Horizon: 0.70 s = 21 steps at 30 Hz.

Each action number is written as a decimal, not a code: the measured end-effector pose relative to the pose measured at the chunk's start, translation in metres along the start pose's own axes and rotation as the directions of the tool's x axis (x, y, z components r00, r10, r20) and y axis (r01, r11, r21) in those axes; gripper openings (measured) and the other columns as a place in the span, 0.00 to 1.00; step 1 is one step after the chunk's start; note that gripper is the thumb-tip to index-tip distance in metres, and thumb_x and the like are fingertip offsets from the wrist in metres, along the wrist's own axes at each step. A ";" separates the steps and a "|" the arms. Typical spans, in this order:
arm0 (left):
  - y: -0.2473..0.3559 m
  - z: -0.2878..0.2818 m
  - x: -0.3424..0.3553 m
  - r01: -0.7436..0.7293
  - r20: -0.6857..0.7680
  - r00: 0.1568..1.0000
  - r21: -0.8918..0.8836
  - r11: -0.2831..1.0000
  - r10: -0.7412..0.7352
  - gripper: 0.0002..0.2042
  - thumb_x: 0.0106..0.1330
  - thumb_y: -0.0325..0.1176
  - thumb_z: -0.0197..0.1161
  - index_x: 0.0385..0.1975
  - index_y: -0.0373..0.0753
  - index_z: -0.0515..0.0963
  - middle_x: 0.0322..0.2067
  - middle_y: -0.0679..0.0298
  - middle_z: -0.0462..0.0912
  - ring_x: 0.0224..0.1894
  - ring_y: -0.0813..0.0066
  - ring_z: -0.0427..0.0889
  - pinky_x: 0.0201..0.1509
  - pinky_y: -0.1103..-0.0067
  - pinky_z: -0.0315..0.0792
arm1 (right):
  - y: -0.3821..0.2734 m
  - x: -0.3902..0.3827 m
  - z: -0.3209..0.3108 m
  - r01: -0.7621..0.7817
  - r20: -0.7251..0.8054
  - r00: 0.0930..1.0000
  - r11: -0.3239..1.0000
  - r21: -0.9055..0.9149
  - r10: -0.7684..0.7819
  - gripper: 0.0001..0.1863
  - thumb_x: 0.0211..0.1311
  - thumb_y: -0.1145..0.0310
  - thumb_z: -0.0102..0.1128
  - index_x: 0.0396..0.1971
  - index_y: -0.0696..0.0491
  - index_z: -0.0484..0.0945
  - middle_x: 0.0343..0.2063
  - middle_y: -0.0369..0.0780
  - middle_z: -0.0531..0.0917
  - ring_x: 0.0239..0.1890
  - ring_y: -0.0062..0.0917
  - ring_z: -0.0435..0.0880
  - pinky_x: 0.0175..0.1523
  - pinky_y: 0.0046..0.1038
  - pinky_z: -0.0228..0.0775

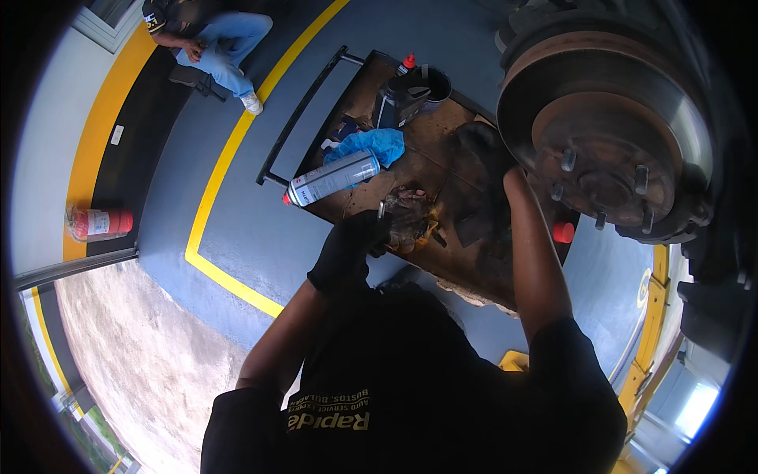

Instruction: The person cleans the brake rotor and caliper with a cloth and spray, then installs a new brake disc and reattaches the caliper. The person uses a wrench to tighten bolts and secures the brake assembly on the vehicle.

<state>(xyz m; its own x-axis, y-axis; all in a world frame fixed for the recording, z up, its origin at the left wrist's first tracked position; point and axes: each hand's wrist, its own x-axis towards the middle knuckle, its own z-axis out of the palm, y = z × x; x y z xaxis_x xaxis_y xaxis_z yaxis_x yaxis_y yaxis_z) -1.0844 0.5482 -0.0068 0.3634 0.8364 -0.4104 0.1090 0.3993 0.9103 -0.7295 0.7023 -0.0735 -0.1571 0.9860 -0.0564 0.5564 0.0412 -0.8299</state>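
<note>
My left hand (pixel 357 243), in a black glove, is closed around a slim silver metal piece (pixel 381 210). It is beside a grimy metal part (pixel 410 223), with a dirty yellowish rag under it, on a brown-topped cart (pixel 346 204). My right hand (pixel 489 154), also dark-gloved, reaches among dark items at the cart's right side; its fingers blend into them. A spray can (pixel 332 178), a blue cloth (pixel 371 144), a dark container (pixel 438 85) and a small red-capped bottle (pixel 407 67) lie or stand toward the cart's back.
A brake disc with studs (pixel 600 118) hangs close at upper right. A red cap or can (pixel 563 231) is below it. The cart's black handle (pixel 308 114) juts left. A seated person (pixel 221 51) is at upper left, and a red fire extinguisher (pixel 103 223) is by the left wall.
</note>
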 end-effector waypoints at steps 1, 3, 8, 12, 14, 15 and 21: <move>0.004 -0.010 -0.002 0.000 0.028 1.000 0.121 0.993 -0.003 0.14 0.66 0.32 0.64 0.49 0.34 0.81 0.37 0.58 0.87 0.40 0.65 0.88 0.45 0.75 0.80 | 0.028 0.042 -0.005 0.038 -0.100 0.995 0.985 0.171 -0.021 0.19 0.70 0.57 0.59 0.54 0.51 0.81 0.44 0.41 0.85 0.48 0.26 0.83 0.54 0.28 0.73; 0.003 -0.027 -0.008 -0.143 0.040 0.990 0.377 0.915 0.138 0.13 0.66 0.32 0.65 0.49 0.34 0.82 0.37 0.57 0.87 0.40 0.65 0.88 0.45 0.77 0.80 | 0.017 0.093 -0.003 0.051 -0.170 0.985 0.982 0.182 -0.020 0.17 0.69 0.63 0.59 0.55 0.49 0.80 0.43 0.42 0.84 0.47 0.25 0.82 0.56 0.27 0.73; 0.013 -0.052 -0.018 -0.388 0.073 0.901 0.576 0.720 0.427 0.08 0.64 0.30 0.66 0.40 0.35 0.80 0.34 0.57 0.82 0.33 0.63 0.86 0.35 0.74 0.79 | -0.075 0.168 0.018 -0.043 -0.126 0.991 0.836 -0.548 -0.032 0.19 0.67 0.63 0.58 0.57 0.40 0.79 0.51 0.40 0.82 0.52 0.33 0.82 0.60 0.33 0.73; 0.012 -0.065 -0.016 -0.221 -0.085 0.953 0.463 0.858 0.291 0.09 0.63 0.31 0.68 0.39 0.36 0.80 0.34 0.59 0.82 0.34 0.64 0.86 0.37 0.75 0.79 | -0.082 0.188 0.033 -0.060 -0.074 0.997 0.571 -0.819 -0.001 0.14 0.66 0.63 0.55 0.50 0.39 0.81 0.51 0.39 0.79 0.56 0.36 0.79 0.61 0.37 0.72; 0.007 -0.076 -0.010 -0.341 0.006 0.918 0.521 0.782 0.396 0.09 0.63 0.32 0.69 0.39 0.37 0.80 0.35 0.59 0.82 0.34 0.64 0.86 0.37 0.75 0.79 | -0.068 0.199 0.030 -0.005 -0.060 0.994 0.527 -0.850 -0.087 0.11 0.67 0.59 0.53 0.45 0.40 0.81 0.47 0.39 0.80 0.52 0.36 0.80 0.57 0.39 0.72; 0.006 -0.078 -0.006 -0.373 0.021 0.905 0.519 0.769 0.425 0.09 0.63 0.31 0.68 0.39 0.37 0.80 0.34 0.59 0.82 0.34 0.65 0.86 0.37 0.75 0.79 | -0.061 0.202 0.027 0.018 -0.054 0.990 0.501 -0.865 -0.128 0.11 0.67 0.57 0.52 0.42 0.41 0.81 0.45 0.39 0.81 0.50 0.36 0.81 0.55 0.40 0.73; 0.022 -0.071 0.003 -0.200 0.026 0.979 0.347 0.916 0.204 0.08 0.66 0.29 0.66 0.42 0.37 0.77 0.33 0.61 0.80 0.34 0.73 0.83 0.35 0.78 0.78 | -0.069 0.182 0.013 0.072 -0.187 0.910 0.586 -0.807 -0.370 0.05 0.63 0.62 0.57 0.34 0.44 0.79 0.36 0.38 0.81 0.42 0.36 0.82 0.48 0.41 0.72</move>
<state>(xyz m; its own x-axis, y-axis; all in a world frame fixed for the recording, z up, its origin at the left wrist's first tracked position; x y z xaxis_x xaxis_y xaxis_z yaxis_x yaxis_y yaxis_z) -1.1464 0.5859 0.0082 0.4018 0.8902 -0.2147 0.3486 0.0681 0.9348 -0.8074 0.8765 -0.0336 -0.1959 0.9123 0.3595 0.9732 0.2258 -0.0427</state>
